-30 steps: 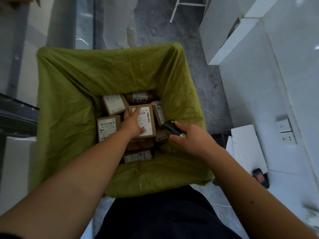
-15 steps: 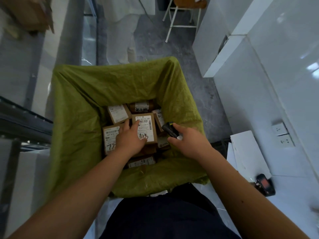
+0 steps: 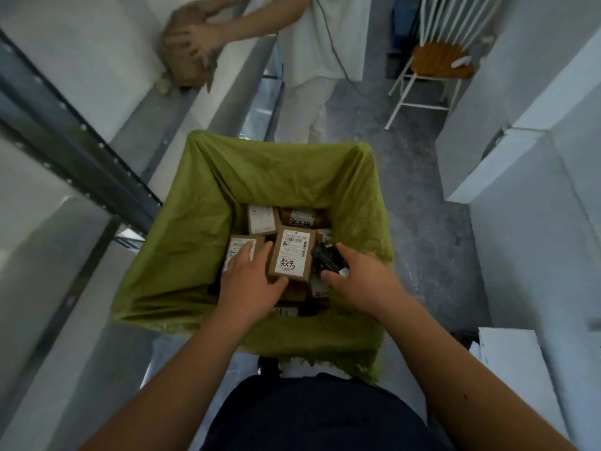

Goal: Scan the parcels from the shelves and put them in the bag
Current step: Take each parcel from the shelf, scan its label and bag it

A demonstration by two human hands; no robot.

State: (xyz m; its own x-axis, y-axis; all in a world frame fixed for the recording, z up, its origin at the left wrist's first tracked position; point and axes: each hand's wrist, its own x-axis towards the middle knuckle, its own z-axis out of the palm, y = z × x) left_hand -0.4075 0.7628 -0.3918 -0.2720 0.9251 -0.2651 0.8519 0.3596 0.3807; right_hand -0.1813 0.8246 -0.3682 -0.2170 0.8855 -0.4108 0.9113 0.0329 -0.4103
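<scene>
A green bag [image 3: 195, 229] stands open in front of me with several small brown cardboard parcels lying in it. My left hand [image 3: 250, 281] reaches into the bag and grips the left and lower edge of one labelled parcel [image 3: 292, 253], thumb under its near corner. To the parcel's right, my right hand [image 3: 361, 278] holds a small black scanner [image 3: 325, 255] just above the other parcels. More labelled parcels [image 3: 261, 219] lie behind and beside the held one.
Grey metal shelving [image 3: 81, 148] runs along the left. Another person in white [image 3: 312, 60] stands beyond the bag, handling a brown box [image 3: 188, 60] on the shelf. A wooden chair [image 3: 435, 56] is at the back right. White cabinets [image 3: 520, 157] line the right side.
My view has tilted up, so the bag sits lower in frame. My left hand has slid off the parcel's label to grip its left and near edge. The scanner hand stayed beside it.
</scene>
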